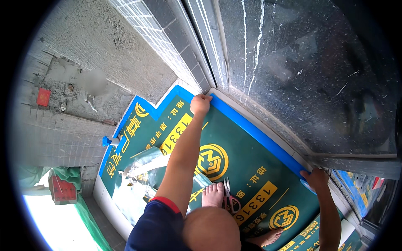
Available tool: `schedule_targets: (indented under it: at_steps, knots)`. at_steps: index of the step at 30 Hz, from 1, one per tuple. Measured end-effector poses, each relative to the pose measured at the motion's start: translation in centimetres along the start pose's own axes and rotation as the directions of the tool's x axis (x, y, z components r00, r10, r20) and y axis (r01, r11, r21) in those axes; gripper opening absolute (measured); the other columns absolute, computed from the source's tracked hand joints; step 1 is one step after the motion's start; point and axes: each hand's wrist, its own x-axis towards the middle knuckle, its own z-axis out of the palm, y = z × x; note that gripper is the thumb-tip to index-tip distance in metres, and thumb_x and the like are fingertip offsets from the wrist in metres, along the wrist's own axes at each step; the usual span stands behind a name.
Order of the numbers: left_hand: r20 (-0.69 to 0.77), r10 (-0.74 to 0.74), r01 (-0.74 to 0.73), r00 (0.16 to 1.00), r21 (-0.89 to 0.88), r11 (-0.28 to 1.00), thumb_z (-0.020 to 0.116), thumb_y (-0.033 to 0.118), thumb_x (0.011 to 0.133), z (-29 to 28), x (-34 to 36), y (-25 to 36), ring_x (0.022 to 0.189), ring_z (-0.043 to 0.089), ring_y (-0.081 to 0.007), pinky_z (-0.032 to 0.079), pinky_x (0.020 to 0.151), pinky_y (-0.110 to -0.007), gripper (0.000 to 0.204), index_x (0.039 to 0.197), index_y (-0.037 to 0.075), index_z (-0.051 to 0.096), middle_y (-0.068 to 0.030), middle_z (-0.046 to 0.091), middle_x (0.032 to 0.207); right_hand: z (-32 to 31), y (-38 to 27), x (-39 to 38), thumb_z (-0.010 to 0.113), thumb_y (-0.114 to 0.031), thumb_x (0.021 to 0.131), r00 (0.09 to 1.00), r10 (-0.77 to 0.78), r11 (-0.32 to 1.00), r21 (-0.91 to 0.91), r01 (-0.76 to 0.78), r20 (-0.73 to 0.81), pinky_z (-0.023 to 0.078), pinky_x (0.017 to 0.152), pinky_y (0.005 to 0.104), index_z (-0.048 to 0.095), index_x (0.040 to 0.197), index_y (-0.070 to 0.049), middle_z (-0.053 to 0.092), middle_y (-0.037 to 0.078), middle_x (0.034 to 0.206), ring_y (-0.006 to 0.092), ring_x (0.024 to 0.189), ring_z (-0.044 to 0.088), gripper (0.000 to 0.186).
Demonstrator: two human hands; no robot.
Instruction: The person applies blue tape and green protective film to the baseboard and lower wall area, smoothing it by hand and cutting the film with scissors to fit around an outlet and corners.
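A dark green floor protection sheet (247,154) with yellow printing covers the floor, edged with blue tape (255,131). My left hand (201,104) is closed at the far corner, its fingers pressed on the tape there. From that corner the strip runs along the sheet's right edge to my right hand (317,179). That hand is closed around a roll of blue tape (306,184), mostly hidden under the fingers. Scissors (230,200) with red-and-black handles lie on the sheet beside my bare foot (213,194).
Crumpled clear plastic film (134,184) lies on the sheet's left side. A short white pipe with a blue cover (110,141) stands at the left edge. Along the right rises a dark, paint-streaked glass panel (293,71); a rough cement wall (109,46) is at the far left.
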Motion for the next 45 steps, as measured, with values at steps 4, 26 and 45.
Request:
schedule_targets:
  at_steps: [4, 26, 45]
  knots:
    - [-0.149, 0.087, -0.083, 0.985, 0.034, 0.996, 0.084, 0.036, 0.077, 1.3, -1.0, -0.1, 0.092, 0.069, -0.0304, 0.055, 0.083, -0.042, 0.029, 0.085, 0.009, 0.078, -0.0115, 0.071, 0.097, 0.2, -0.1, 0.5, 0.066, -0.070, 0.085, 1.000, -0.005, 1.000, -0.006, 0.005, 0.012, 0.054, 0.093, 0.0467, 0.074, 0.106, 0.006, 0.072, 0.028, 0.110, 0.0396, 0.107, 0.070, 0.079]
    - [-0.368, 0.158, -0.225, 0.916, -0.146, 0.963, 0.083, 0.018, 0.079, -0.1, 0.5, -4.0, 0.084, 0.065, -0.0306, 0.053, 0.078, -0.041, 0.029, 0.092, 0.002, 0.063, -0.0131, 0.065, 0.092, -0.5, -1.0, 0.5, 0.069, -0.066, 0.085, 0.999, -0.003, 1.000, 0.022, 0.003, 0.040, 0.051, 0.099, 0.0444, 0.066, 0.124, 0.006, 0.069, 0.026, 0.123, 0.0358, 0.116, 0.067, 0.082]
    - [0.317, 0.597, -0.670, 0.737, 0.454, 0.588, 0.040, 0.077, 0.094, 0.8, -6.8, -1.5, 0.158, 0.012, -0.0342, 0.007, 0.127, -0.051, 0.104, 0.160, -0.003, 0.023, -0.0210, 0.019, 0.169, -0.5, -0.2, 1.7, 0.067, -0.070, 0.084, 0.994, 0.009, 0.998, -0.061, -0.003, 0.109, 0.050, 0.103, 0.0437, 0.064, 0.131, 0.004, 0.065, 0.025, 0.132, 0.0348, 0.124, 0.063, 0.087]
